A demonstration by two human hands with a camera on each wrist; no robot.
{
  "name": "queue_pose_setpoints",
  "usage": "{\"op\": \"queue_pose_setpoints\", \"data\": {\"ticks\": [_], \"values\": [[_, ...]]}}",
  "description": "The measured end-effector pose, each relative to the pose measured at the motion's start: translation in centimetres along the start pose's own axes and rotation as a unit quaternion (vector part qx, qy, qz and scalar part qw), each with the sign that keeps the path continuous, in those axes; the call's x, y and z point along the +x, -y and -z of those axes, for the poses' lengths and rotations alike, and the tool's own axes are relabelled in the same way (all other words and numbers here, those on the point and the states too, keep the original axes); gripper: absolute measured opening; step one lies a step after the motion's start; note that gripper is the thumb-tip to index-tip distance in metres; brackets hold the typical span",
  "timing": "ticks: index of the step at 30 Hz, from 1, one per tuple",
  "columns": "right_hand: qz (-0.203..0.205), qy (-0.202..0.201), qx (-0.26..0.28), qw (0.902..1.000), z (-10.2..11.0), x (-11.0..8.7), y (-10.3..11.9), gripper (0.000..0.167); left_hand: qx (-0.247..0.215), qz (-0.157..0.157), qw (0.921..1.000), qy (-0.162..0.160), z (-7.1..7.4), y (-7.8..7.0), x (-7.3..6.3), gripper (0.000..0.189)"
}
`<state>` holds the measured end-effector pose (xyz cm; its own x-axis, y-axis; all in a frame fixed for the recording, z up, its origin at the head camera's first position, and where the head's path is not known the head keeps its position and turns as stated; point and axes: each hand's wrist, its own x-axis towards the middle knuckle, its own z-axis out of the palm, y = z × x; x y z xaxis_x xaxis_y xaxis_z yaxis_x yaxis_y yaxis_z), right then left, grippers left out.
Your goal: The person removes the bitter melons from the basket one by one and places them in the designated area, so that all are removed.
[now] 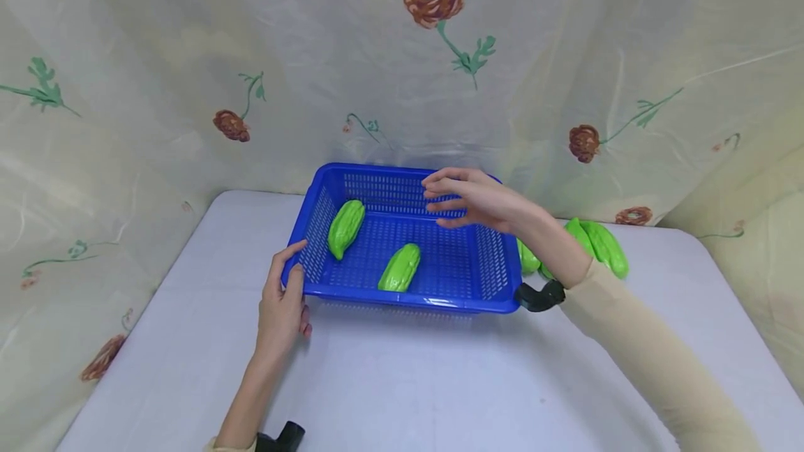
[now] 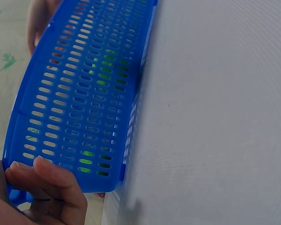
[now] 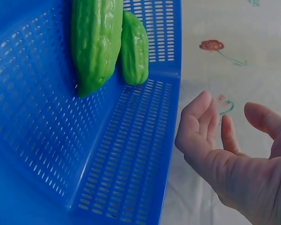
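Note:
A blue plastic basket [image 1: 414, 302] with slotted walls stands on the table. Inside it lie two bright green bitter melons: one leans along the left side [image 1: 346, 229], the other lies near the front wall [image 1: 400, 268]. My left hand [image 1: 280, 312] grips the basket's left front corner, and in the left wrist view its fingers [image 2: 61, 180] curl over the rim. Above the back right part of the basket hovers my right hand [image 1: 480, 199], holding nothing, fingers spread and loosely bent. The right wrist view shows both melons [image 3: 97, 44] in the basket, apart from that hand.
To the right of the basket, partly hidden behind the right forearm, several more green bitter melons [image 1: 606, 250] lie on the white-covered table [image 1: 402, 382]. A flower-patterned curtain [image 1: 352, 54] hangs close behind the basket and along the sides.

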<state>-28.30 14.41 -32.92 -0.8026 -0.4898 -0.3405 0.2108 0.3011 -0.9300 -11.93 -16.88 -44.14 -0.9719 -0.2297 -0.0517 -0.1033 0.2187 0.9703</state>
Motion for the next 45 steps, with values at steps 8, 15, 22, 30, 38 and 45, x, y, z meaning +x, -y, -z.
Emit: {"op": "queue_pose_setpoints", "data": {"ticks": [8, 15, 22, 30, 38, 45], "values": [[-0.023, 0.014, -0.019, 0.9994, -1.1, 2.1, 0.0, 0.039, -0.005, 0.002, 1.0, 0.0, 0.1, 0.3, 0.0, 0.04], [-0.04, 0.047, -0.065, 0.9959, -1.7, 3.5, -0.1, 0.039, -0.004, -0.001, 1.0, -0.001, 0.1, 0.2, 0.1, 0.039], [-0.053, 0.091, -0.188, 0.9766, -2.4, 4.5, -0.5, 0.045, -0.006, -0.002, 1.0, 0.001, 0.0, 0.1, 0.1, 0.04], [-0.071, 0.144, -0.287, 0.9443, -3.1, 4.7, -1.1, 0.046, -0.004, -0.003, 1.0, -0.003, 0.1, 0.0, 0.1, 0.039], [-0.056, 0.167, -0.244, 0.9536, -3.3, 5.7, -1.8, 0.055, 0.005, -0.006, 0.9999, -0.006, 0.1, 0.0, 0.1, 0.039], [-0.039, 0.145, -0.205, 0.9673, -3.6, 6.1, -2.1, 0.053, 0.006, -0.004, 1.0, -0.006, 0.1, -0.1, 0.1, 0.039]]}}
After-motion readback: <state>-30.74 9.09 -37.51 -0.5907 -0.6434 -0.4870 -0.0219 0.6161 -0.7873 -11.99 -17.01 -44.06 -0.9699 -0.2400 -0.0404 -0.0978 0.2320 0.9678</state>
